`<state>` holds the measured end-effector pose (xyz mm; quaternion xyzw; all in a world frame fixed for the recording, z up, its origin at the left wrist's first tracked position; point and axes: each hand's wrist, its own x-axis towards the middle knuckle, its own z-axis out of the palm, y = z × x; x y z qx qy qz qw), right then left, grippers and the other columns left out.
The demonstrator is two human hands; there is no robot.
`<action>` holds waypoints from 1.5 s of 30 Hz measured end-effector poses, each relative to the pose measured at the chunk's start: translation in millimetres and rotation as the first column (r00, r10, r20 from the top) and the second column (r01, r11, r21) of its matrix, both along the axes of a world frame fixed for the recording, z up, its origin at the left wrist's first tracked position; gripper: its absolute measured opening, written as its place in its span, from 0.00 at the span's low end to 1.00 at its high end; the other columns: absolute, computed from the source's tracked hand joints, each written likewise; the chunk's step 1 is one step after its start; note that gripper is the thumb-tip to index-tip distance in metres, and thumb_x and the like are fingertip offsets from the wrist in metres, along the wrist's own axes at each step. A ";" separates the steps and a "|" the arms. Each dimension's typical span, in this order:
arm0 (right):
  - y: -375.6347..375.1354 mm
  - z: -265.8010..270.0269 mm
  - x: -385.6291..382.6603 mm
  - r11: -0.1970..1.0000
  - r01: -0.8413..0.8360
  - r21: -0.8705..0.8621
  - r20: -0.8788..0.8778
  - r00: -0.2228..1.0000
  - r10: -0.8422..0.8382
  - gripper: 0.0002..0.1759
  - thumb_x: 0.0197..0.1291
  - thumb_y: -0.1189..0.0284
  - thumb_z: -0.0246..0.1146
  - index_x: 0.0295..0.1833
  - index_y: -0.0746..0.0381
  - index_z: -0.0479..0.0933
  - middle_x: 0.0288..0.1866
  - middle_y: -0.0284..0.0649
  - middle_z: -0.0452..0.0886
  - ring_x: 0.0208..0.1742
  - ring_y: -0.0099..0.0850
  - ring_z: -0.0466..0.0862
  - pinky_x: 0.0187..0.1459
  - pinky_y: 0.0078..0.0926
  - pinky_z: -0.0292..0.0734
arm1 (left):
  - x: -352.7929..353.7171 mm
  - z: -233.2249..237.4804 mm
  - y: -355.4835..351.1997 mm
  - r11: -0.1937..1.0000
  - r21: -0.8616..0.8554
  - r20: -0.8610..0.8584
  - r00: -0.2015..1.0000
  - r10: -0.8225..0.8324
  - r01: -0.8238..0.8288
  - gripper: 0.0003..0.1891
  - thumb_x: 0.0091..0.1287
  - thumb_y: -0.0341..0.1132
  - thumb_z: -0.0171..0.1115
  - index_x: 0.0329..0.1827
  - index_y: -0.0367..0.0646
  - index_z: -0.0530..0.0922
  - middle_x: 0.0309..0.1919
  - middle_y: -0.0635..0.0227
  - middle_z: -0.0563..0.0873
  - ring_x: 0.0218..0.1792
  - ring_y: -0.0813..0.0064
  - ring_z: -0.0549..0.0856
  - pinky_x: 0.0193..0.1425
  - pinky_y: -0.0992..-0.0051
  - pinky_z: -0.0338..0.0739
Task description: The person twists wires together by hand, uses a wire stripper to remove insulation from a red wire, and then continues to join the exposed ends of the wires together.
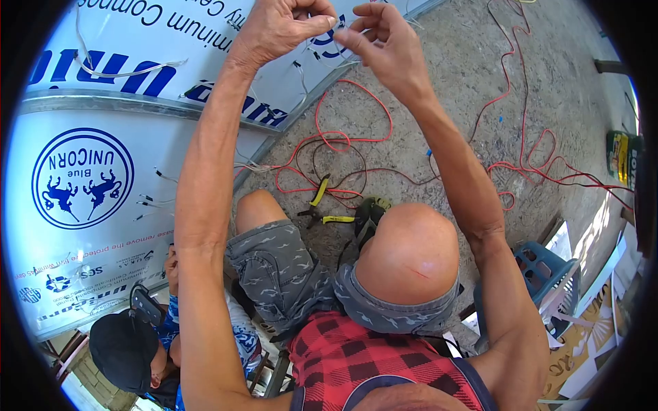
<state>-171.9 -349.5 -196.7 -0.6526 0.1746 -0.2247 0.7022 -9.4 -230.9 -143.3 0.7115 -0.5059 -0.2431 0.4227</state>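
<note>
My left hand (288, 29) is at the top, over the printed panel, its thumb and fingers pinched together on what looks like a thin wire. Close against its fingertips is my right hand (385, 46), thumb and index finger apart, other fingers curled, with nothing visible held in it. Thin white wires (303, 83) with dark ends hang below the left hand along the panel (171, 51), which bears blue lettering. The exact point between the fingertips is too small to make out.
Red and black wire (353, 139) lies looped on the concrete floor. Yellow-handled pliers (319, 192) rest between my knees. A second printed panel (147, 147) stands at left, with a person in a dark cap (123, 349) beside it. A blue plastic stool (538, 267) is at right.
</note>
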 end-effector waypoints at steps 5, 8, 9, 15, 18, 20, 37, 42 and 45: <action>-0.3 -8.7 3.0 0.528 0.421 -0.737 0.398 0.903 -0.165 0.13 0.59 0.72 0.72 0.49 0.59 0.81 0.37 0.39 0.83 0.31 0.28 0.83 0.31 0.30 0.78 | 0.8 5.3 -2.2 0.998 0.052 -0.092 0.995 0.027 -0.022 0.05 0.64 0.30 0.69 0.35 0.37 0.87 0.24 0.75 0.84 0.24 0.88 0.74 0.27 0.81 0.68; -2.4 -21.1 9.2 0.484 0.393 -0.782 0.365 0.918 -0.156 0.11 0.59 0.73 0.72 0.47 0.58 0.81 0.37 0.38 0.83 0.31 0.29 0.83 0.31 0.29 0.77 | 1.5 8.5 -2.4 0.998 0.063 -0.027 1.000 0.008 -0.006 0.05 0.64 0.30 0.69 0.36 0.37 0.87 0.24 0.75 0.85 0.24 0.88 0.74 0.27 0.81 0.68; 0.4 -17.3 8.4 0.485 0.393 -0.781 0.365 0.918 -0.156 0.11 0.59 0.73 0.72 0.47 0.58 0.81 0.37 0.38 0.83 0.31 0.29 0.83 0.31 0.29 0.77 | 1.1 8.8 -2.4 0.998 0.057 -0.058 0.998 0.003 0.000 0.05 0.65 0.30 0.69 0.36 0.37 0.87 0.24 0.75 0.85 0.24 0.88 0.74 0.27 0.81 0.68; -19.5 -14.5 9.8 0.477 -0.517 0.710 0.418 0.856 0.306 0.15 0.71 0.66 0.64 0.47 0.70 0.78 0.37 0.41 0.83 0.33 0.26 0.83 0.29 0.22 0.76 | -4.8 8.8 -6.0 0.999 0.043 -0.036 0.999 -0.004 0.005 0.05 0.65 0.29 0.68 0.37 0.36 0.87 0.24 0.76 0.84 0.24 0.88 0.75 0.27 0.82 0.69; -6.8 -4.0 2.7 0.963 -0.169 0.212 0.187 0.974 0.129 0.16 0.69 0.66 0.67 0.49 0.71 0.78 0.39 0.42 0.84 0.34 0.27 0.84 0.31 0.21 0.79 | 3.9 11.1 -5.3 0.999 0.044 -0.025 1.000 -0.002 0.003 0.05 0.65 0.29 0.68 0.37 0.36 0.87 0.25 0.75 0.85 0.25 0.87 0.77 0.28 0.81 0.71; -5.3 0.5 -0.8 0.998 -0.019 -0.063 0.175 0.984 0.030 0.16 0.65 0.68 0.71 0.50 0.67 0.79 0.38 0.39 0.85 0.34 0.26 0.85 0.32 0.21 0.81 | 4.0 10.9 -8.6 0.999 0.050 -0.049 0.999 -0.018 0.021 0.05 0.65 0.29 0.68 0.37 0.36 0.87 0.25 0.74 0.86 0.25 0.87 0.78 0.29 0.81 0.72; -4.9 -10.5 9.4 0.887 -0.177 0.427 0.123 0.983 0.137 0.12 0.71 0.68 0.64 0.45 0.68 0.79 0.35 0.37 0.83 0.31 0.26 0.83 0.29 0.27 0.78 | 4.7 5.1 -4.0 0.998 0.063 -0.140 0.990 -0.023 0.032 0.04 0.65 0.28 0.67 0.35 0.36 0.86 0.26 0.72 0.86 0.27 0.85 0.79 0.33 0.80 0.76; 5.3 4.9 -2.1 0.869 0.183 -0.460 0.188 0.976 -0.106 0.07 0.63 0.74 0.70 0.40 0.65 0.79 0.32 0.38 0.80 0.26 0.27 0.75 0.25 0.25 0.72 | 9.2 -0.6 -0.8 0.997 0.065 -0.133 0.991 -0.029 0.038 0.04 0.65 0.28 0.67 0.36 0.36 0.86 0.27 0.72 0.86 0.28 0.84 0.80 0.33 0.79 0.76; 5.5 -8.5 1.8 0.632 0.350 -0.692 0.331 0.931 -0.154 0.10 0.62 0.71 0.71 0.46 0.63 0.80 0.37 0.38 0.84 0.33 0.32 0.86 0.33 0.30 0.81 | 13.1 -0.9 -4.0 0.997 0.062 -0.156 0.987 -0.044 0.054 0.04 0.65 0.28 0.67 0.36 0.36 0.86 0.27 0.72 0.86 0.29 0.84 0.81 0.34 0.79 0.76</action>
